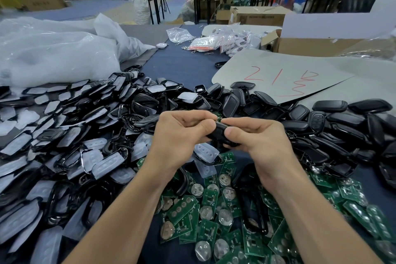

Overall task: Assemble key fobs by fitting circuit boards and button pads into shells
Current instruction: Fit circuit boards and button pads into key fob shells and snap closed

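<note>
1. Nearest, at 6 o'clock from the hands, a heap of green circuit boards is spread on the dark table, many with round coin cells showing.
2. Loose translucent button pads are seen just under the hands, also at 6 o'clock.
3. At centre, a black shell is held above the heaps. The left hand is curled round its left end, and the right hand is clamped on its right end between thumb and fingers.
4. A sliver of green is visible at the shell's 12 o'clock edge, so a board is judged to be going in or already seated. Whether a pad is inside cannot be told.
5. The next move is judged to call for even pressure along the seam, with the board kept square, until the shell closes.
6. At 9 o'clock, open shell frames backed with pads are piled; at 3 o'clock, closed black fobs are stacked.
7. Farther off, a grey sheet marked in red lies at 1 o'clock, and clear plastic bags at 10 o'clock.
</note>
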